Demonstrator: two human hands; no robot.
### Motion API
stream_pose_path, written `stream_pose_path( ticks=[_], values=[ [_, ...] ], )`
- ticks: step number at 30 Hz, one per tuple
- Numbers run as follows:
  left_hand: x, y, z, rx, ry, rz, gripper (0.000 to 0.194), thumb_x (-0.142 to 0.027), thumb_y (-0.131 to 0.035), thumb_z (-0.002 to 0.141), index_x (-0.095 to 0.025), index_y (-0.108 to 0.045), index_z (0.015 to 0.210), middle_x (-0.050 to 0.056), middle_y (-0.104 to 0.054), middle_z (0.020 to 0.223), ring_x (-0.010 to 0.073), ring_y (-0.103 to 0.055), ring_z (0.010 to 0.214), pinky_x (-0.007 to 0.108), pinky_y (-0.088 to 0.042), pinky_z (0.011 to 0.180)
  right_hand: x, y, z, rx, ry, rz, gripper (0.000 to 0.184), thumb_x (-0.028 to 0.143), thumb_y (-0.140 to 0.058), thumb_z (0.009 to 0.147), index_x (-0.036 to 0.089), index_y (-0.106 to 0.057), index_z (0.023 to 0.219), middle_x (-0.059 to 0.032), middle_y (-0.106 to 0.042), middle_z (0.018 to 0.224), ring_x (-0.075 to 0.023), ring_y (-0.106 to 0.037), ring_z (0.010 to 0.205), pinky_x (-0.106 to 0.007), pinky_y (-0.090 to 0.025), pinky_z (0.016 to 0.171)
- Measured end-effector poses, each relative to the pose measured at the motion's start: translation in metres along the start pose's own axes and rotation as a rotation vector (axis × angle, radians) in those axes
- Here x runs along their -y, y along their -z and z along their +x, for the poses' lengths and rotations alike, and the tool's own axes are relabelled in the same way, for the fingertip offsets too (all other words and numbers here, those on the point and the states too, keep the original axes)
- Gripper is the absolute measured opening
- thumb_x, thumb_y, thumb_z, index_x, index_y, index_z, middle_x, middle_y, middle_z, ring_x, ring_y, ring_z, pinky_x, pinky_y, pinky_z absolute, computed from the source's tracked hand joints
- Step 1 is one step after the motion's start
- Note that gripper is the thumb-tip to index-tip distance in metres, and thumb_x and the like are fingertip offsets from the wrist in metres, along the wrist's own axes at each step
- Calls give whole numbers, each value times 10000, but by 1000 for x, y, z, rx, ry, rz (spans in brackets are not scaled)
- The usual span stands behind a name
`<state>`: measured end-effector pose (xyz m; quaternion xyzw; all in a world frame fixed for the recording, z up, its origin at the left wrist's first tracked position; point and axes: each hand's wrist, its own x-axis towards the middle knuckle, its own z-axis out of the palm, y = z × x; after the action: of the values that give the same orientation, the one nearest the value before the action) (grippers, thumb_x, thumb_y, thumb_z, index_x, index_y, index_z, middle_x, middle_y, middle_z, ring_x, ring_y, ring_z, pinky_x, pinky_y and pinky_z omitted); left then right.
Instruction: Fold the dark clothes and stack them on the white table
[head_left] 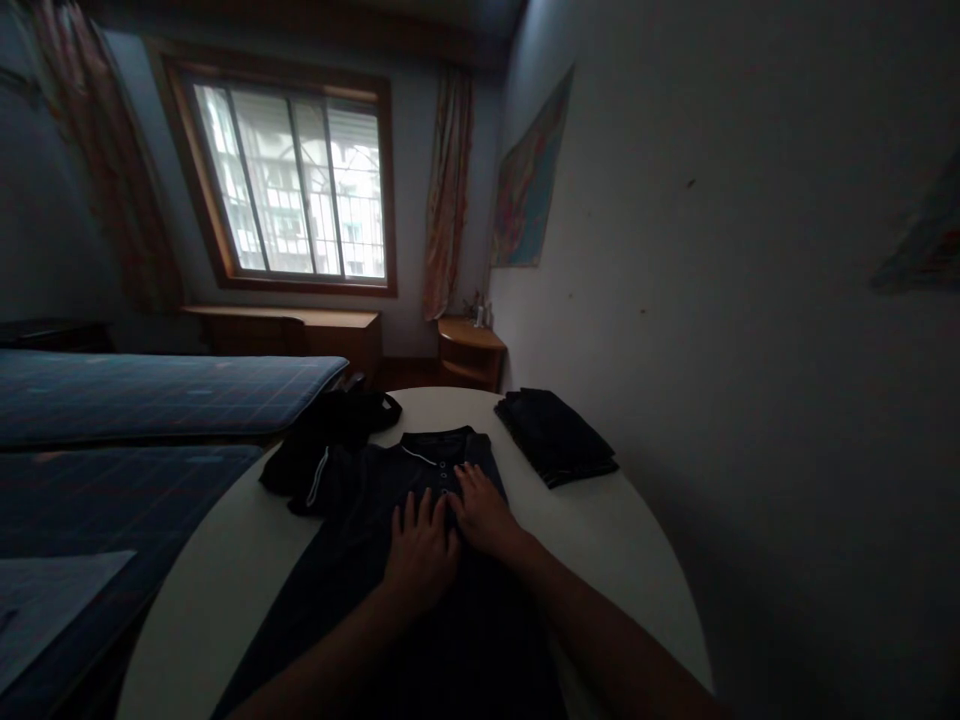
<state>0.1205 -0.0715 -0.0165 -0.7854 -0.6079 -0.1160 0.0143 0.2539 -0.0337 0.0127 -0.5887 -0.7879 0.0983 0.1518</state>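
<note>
A dark short-sleeved shirt (352, 545) with a buttoned neck and white trim lies spread on the round white table (187, 600), its collar at the far end. My left hand (422, 548) rests flat on the shirt's chest, fingers spread. Just right of it and a little farther up, my right hand (482, 508) lies on the cloth beside the buttons, its fingers stretched out. The left sleeve with a white edge is laid outward. On the right, the other sleeve does not show; I cannot tell how it lies.
Folded dark clothes (555, 435) are stacked at the table's right back. A rumpled black garment (322, 430) lies at the left back. Beds with blue plaid mattresses (165, 395) stand on the left; a wall (750, 400) is on the right. Behind are a desk (322, 318) and corner shelf (471, 335).
</note>
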Motion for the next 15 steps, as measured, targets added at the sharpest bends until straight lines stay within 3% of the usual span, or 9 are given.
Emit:
stream_pose_path(
  ticks=[5, 15],
  values=[
    [7, -2, 16, 90, -40, 39, 607, -380, -343, 951, -132, -369, 1504, 116, -294, 1590, 375, -204, 1467, 568, -214, 1151, 0, -8, 12, 59, -101, -62, 573, 538, -227, 1009, 298, -351, 1514, -67, -239, 1608, -325, -170, 1482, -548, -110, 1171],
    [1, -12, 74, 84, -71, -67, 610, -410, -351, 947, -143, -385, 1495, 131, -308, 1582, 386, -227, 1458, 587, -234, 1135, -38, -3, 54, 54, -148, -88, 610, 571, -178, 1001, 294, -330, 1523, -54, -232, 1614, -320, -153, 1485, -531, -79, 1172]
  ],
)
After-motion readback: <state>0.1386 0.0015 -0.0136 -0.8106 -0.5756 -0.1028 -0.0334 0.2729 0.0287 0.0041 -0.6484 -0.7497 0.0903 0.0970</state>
